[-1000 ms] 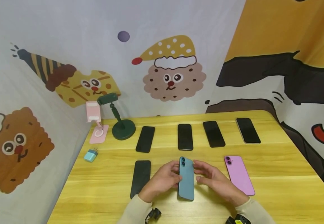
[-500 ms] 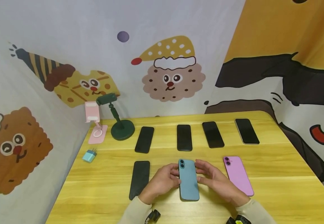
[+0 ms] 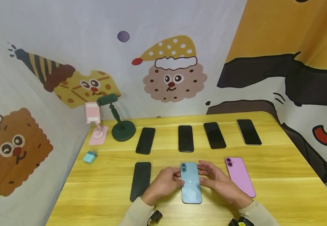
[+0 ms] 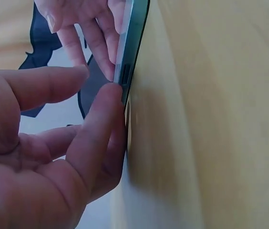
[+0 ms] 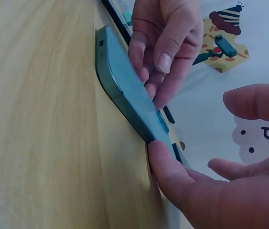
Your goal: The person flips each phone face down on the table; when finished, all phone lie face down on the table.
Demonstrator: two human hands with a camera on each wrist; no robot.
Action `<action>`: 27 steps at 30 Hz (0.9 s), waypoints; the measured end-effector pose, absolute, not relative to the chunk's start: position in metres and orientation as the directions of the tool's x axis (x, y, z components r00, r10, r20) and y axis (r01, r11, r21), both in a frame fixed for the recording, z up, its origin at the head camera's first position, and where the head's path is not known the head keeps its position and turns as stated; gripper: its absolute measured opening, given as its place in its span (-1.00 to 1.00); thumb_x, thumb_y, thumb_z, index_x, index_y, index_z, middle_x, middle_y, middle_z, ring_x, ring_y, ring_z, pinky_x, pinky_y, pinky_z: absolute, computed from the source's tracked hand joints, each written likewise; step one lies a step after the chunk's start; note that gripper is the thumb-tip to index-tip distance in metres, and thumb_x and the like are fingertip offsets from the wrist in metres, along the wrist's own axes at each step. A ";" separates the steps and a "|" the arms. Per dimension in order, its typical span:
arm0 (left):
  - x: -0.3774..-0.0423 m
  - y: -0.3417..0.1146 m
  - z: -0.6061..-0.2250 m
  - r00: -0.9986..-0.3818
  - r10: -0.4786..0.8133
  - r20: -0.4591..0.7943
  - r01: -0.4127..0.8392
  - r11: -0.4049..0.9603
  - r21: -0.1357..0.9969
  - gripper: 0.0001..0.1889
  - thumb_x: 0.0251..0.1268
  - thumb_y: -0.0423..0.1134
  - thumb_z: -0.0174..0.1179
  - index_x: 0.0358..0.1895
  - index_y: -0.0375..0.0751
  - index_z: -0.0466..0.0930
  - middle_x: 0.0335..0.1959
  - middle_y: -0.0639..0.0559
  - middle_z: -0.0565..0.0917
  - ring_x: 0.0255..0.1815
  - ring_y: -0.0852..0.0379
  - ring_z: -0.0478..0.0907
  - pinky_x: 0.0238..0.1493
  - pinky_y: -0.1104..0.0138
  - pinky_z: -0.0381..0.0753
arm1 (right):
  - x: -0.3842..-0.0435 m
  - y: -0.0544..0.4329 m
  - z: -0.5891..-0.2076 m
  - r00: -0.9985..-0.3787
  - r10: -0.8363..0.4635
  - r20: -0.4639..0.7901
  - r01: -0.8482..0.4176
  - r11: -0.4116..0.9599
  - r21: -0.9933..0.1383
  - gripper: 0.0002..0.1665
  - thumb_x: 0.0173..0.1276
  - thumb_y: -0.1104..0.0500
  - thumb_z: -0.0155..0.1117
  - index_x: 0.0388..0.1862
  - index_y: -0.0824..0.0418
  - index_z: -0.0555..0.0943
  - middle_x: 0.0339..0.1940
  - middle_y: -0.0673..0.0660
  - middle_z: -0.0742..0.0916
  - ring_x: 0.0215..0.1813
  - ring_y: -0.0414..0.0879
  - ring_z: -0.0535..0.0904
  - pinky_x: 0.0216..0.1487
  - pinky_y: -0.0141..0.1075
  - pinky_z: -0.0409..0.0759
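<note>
A light blue smartphone [image 3: 191, 188] lies back up on the wooden table [image 3: 101, 201], its two camera lenses toward the far end. My left hand [image 3: 164, 183] is at its left long side; a fingertip meets the phone's edge [image 4: 126, 71] in the left wrist view. On the other side my right hand [image 3: 221, 182] has a fingertip [image 5: 159, 151] at the right edge, its other fingers spread apart from the phone. Both hands are loosely bent, neither wrapped round the phone. A pink smartphone [image 3: 240, 176] lies right of my right hand, a black smartphone [image 3: 141, 180] left of my left.
Several dark smartphones [image 3: 186, 138] lie in a row further back. At the back left stand a pink phone stand [image 3: 93, 113] and a green round-based stand [image 3: 123, 130]. A light blue charger plug [image 3: 90, 157] sits near the left edge. A cartoon-printed cloth [image 3: 95, 25] hangs behind.
The blue smartphone was tilted between my hands, and has come down flatter and slightly toward me. My right hand has shifted slightly right, while the left stays at the phone's side.
</note>
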State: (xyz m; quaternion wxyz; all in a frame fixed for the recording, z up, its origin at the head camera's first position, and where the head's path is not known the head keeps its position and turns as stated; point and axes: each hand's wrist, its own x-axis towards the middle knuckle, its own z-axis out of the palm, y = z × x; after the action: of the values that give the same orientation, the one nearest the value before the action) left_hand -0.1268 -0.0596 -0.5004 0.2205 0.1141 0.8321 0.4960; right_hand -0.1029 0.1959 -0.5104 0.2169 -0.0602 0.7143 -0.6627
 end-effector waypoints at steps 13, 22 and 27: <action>-0.127 -0.062 -0.502 -0.874 0.400 -0.276 -0.065 0.467 0.882 -0.58 0.32 -0.30 0.43 0.22 -0.31 0.71 -0.21 0.05 0.67 -0.21 0.18 0.61 -0.19 0.37 0.60 | -0.106 0.196 -0.506 -0.889 -0.379 -0.257 0.251 0.066 -0.966 -0.05 0.54 0.20 0.32 0.69 0.36 0.02 0.64 0.49 0.25 0.56 0.35 0.32 0.31 -0.21 0.68; -0.127 -0.072 -0.494 -0.871 0.421 -0.254 -0.015 0.493 0.870 -0.52 0.43 -0.16 0.38 0.31 -0.33 0.66 -0.01 -0.02 0.76 -0.02 0.13 0.69 0.04 0.18 0.73 | -0.111 0.188 -0.500 -0.939 -0.267 -0.215 0.151 0.241 -0.959 -0.23 0.53 0.19 0.35 0.59 0.31 0.25 0.48 0.36 0.51 0.40 0.21 0.51 0.17 -0.28 0.69; -0.127 -0.082 -0.488 -0.877 0.415 -0.242 -0.014 0.481 0.876 -0.52 0.46 -0.12 0.36 0.31 -0.31 0.65 0.02 -0.06 0.76 0.03 0.09 0.69 0.10 0.10 0.71 | -0.112 0.179 -0.497 -0.953 -0.258 -0.161 0.078 0.306 -0.949 -0.29 0.53 0.22 0.35 0.55 0.29 0.33 0.39 0.31 0.59 0.31 0.13 0.58 0.21 -0.35 0.60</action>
State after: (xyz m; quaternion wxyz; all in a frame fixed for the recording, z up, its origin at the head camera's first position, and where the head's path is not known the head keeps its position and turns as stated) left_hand -0.1266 -0.0816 -0.4885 0.2167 0.1202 0.8329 0.4948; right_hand -0.1123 0.1792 -0.4965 0.1432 -0.0568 0.7955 -0.5861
